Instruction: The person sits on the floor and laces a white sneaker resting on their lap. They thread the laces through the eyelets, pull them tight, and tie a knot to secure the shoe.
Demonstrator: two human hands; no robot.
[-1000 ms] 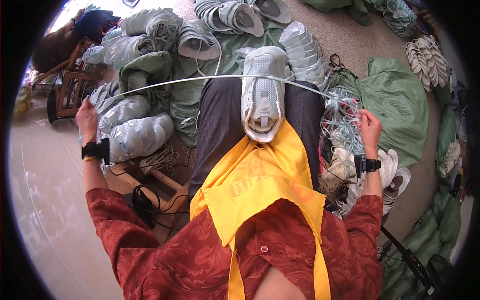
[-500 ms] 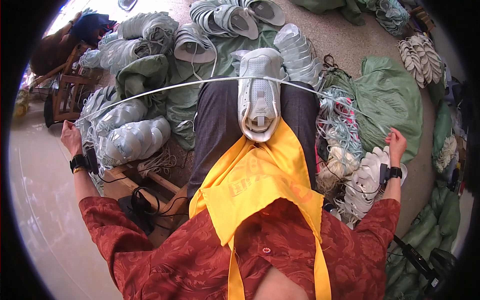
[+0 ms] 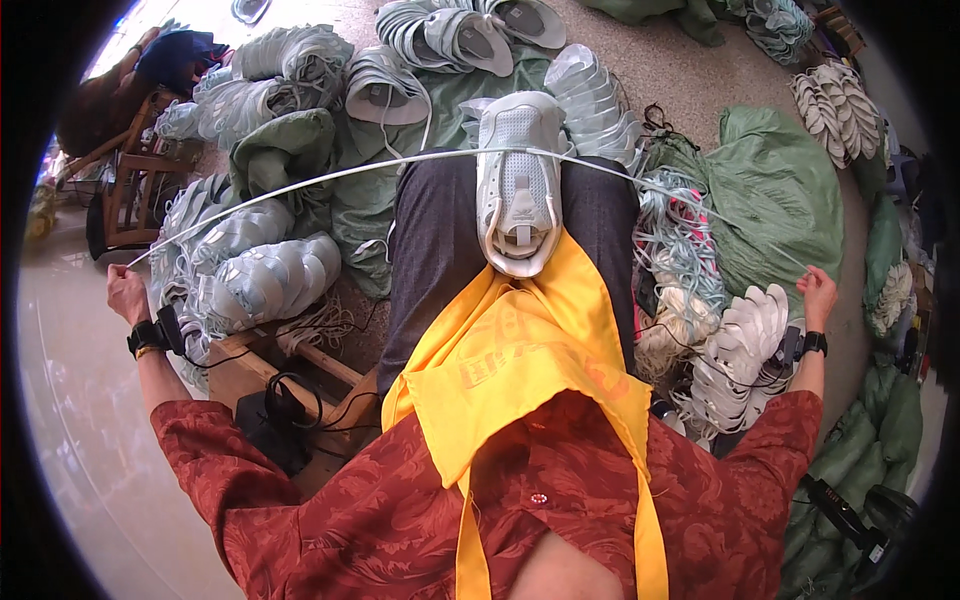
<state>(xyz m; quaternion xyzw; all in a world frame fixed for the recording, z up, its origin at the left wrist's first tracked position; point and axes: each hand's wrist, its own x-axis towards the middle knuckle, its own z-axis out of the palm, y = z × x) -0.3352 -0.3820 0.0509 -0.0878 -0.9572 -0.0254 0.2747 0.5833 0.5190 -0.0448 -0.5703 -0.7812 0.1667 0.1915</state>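
A pale grey-white shoe upper point(image 3: 519, 190) rests upright between my knees, its heel opening toward me. A long white shoelace point(image 3: 345, 174) runs across its front part and stretches out taut to both sides. Far out to the left, my left hand point(image 3: 127, 294) pinches one end of the lace. Out to the right, my right hand point(image 3: 818, 292) pinches the other end, above a stack of white shoe parts. Both arms are spread wide, and each wrist wears a dark strap with a small device.
Stacked shoe uppers point(image 3: 265, 280) lie at left, with more point(image 3: 445, 40) ahead. A bundle of pale laces point(image 3: 680, 235) hangs beside my right knee, next to a green sack point(image 3: 775, 190). A wooden stool frame point(image 3: 240, 375) stands at lower left, with black cables over it.
Both hands have moved farther outward, the left one also a little toward me. The lace is drawn wider to each side, and the shoe upper stays between my knees.
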